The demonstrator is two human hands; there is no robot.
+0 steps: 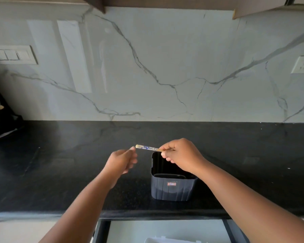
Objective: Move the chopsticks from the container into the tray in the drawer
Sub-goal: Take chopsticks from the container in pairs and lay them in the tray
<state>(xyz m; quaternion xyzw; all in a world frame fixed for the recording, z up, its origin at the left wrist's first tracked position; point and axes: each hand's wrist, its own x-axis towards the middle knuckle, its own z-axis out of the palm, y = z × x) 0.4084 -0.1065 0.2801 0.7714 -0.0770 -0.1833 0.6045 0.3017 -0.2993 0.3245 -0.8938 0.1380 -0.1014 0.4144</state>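
We held a chopstick (148, 148) over the container (172, 187).

The dark container stood on the black desk (60, 172); its contents were hidden. Below, the open drawer (165, 228) showed a white tray (158, 240) edge. Our right grip (180, 155) pinched the chopstick's end; our left grip (123, 161), blurred and loosely curled, hovered just beside its free tip.

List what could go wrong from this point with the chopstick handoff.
1. The right hand pinches the chopstick near one end only; it could tip or slip onto the countertop.
2. The left hand is blurred and just short of the free tip; a mistimed grab might knock it.
3. The right forearm crosses the container and could nudge it.
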